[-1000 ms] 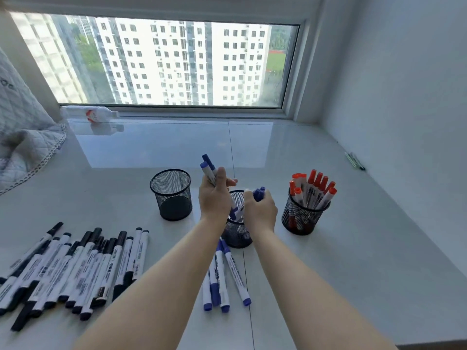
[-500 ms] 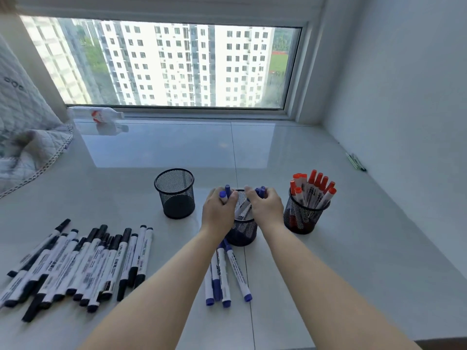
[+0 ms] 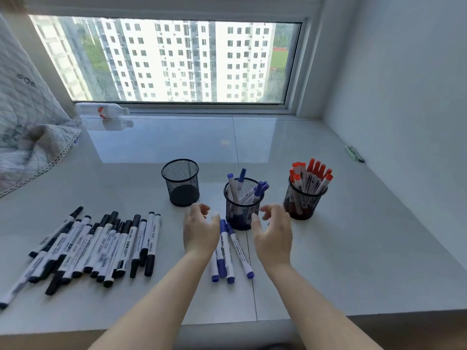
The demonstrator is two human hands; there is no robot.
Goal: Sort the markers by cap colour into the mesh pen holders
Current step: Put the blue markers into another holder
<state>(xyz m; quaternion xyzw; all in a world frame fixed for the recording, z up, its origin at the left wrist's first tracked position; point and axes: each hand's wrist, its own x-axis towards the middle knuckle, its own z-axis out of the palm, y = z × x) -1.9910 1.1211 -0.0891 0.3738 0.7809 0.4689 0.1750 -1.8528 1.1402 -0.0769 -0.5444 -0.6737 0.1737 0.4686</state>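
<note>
Glossy sill [image 3: 328, 248], wire-mesh holders [image 3: 180, 183]

Two bare forearms come up from the lower edge of the view, with no sleeve on either as far as can be seen. No watch, bracelet or band sits at either wrist. The left hand [image 3: 201, 232] and the right hand [image 3: 274, 234] are ungloved, and no ring shows on the fingers [image 3: 268, 212]. The nails are too blurred to make out.
</note>
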